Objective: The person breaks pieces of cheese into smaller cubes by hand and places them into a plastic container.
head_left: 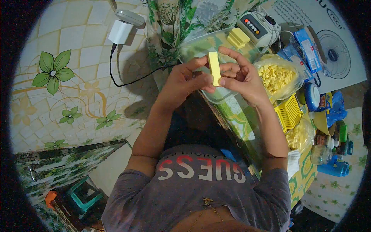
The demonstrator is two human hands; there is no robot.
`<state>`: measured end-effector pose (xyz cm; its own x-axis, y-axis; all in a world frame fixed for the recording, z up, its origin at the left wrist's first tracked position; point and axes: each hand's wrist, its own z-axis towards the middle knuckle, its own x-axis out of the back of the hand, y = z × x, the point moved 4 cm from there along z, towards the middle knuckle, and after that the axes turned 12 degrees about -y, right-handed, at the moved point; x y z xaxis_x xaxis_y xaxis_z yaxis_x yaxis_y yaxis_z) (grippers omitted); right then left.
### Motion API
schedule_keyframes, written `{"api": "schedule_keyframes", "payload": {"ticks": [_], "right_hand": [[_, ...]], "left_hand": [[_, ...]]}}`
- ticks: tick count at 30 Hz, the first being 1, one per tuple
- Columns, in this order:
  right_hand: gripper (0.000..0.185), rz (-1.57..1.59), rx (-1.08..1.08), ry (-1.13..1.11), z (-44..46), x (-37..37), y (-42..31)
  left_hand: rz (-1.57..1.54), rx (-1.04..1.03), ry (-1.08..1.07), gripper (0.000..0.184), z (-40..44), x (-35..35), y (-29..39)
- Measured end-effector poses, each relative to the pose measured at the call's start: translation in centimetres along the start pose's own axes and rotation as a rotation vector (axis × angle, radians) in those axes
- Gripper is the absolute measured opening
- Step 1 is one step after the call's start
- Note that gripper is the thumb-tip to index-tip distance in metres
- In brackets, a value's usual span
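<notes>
Held up over the plastic tub is a narrow, smooth yellow rectangular block [214,69], tilted slightly. My left hand [181,81] grips its left side between thumb and fingers. At its lower end the thumb of my right hand [247,79] presses against it, with the other fingers curled behind and the index finger raised near the top. Beneath both hands lies the clear plastic tub [189,48]. Another yellow piece [238,38], ridged or made of several blocks side by side, rests at the tub's far right.
Right of the tub is a plastic bag of small yellow pieces [276,77], then a yellow slotted rack [289,112] and another bag [299,135]. A white device with coloured buttons [258,29] stands behind. A black cable [131,83] runs from a wall charger [120,31] at left.
</notes>
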<state>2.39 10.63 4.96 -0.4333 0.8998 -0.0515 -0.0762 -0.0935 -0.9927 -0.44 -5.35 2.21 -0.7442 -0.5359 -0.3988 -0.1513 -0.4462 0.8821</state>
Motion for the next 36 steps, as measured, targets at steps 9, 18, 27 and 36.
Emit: {"api": "schedule_keyframes", "payload": {"ticks": [9,18,27,36], "right_hand": [[0.051,-0.15,-0.016,-0.008,-0.1,-0.5,-0.4],[0.035,-0.269,0.033,-0.001,-0.3,-0.3,-0.6],[0.035,-0.395,0.151,0.025,-0.5,-0.6,-0.9],[0.028,-0.245,0.147,0.04,-0.5,-0.2,-0.4]], "left_hand": [[0.233,-0.111,0.125,0.022,0.5,0.8,0.1],[0.419,-0.233,0.053,0.021,0.4,-0.2,0.5],[0.628,-0.371,0.004,0.025,0.1,-0.6,1.4],[0.548,-0.373,0.045,0.025,0.4,-0.4,1.2]]}}
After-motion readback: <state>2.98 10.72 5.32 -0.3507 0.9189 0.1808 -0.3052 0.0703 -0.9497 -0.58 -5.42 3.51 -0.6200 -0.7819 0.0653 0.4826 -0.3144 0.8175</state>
